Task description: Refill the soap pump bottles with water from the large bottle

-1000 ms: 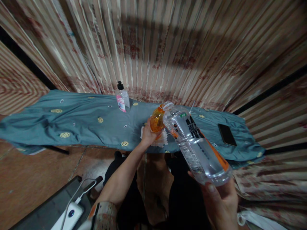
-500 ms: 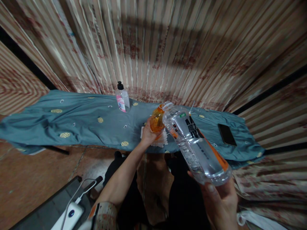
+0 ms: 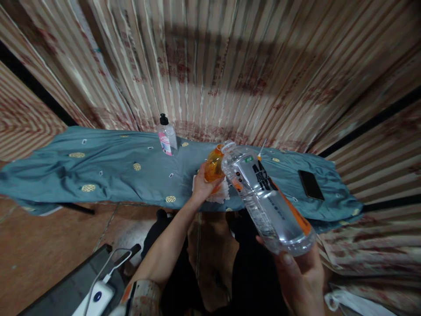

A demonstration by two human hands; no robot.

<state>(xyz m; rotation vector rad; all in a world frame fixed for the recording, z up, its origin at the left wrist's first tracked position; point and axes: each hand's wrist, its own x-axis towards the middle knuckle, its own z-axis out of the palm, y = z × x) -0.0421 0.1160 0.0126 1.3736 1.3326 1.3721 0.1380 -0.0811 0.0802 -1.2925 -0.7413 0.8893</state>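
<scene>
My left hand (image 3: 203, 186) is wrapped round an orange container (image 3: 214, 165) near the middle of the cloth-covered table. My right hand (image 3: 301, 274) holds the base of a large clear bottle (image 3: 268, 197) with a silver and orange label. The bottle is tilted, its mouth down and to the left, at the orange container's top. Whether the two rims touch, I cannot tell. Under the orange container lies a pale, scalloped cloth or paper (image 3: 219, 193), partly hidden by my left hand.
A pump bottle (image 3: 167, 136) stands left of centre on the teal cloth (image 3: 112, 171). A black phone (image 3: 311, 185) lies at the right. A thin white stick (image 3: 262, 148) shows behind the clear bottle. At lower left, a white power bank (image 3: 97, 296) with a cable rests on a dark surface.
The view has shifted slightly. Both hands keep almost the same positions, with the clear bottle still tilted at the orange container.
</scene>
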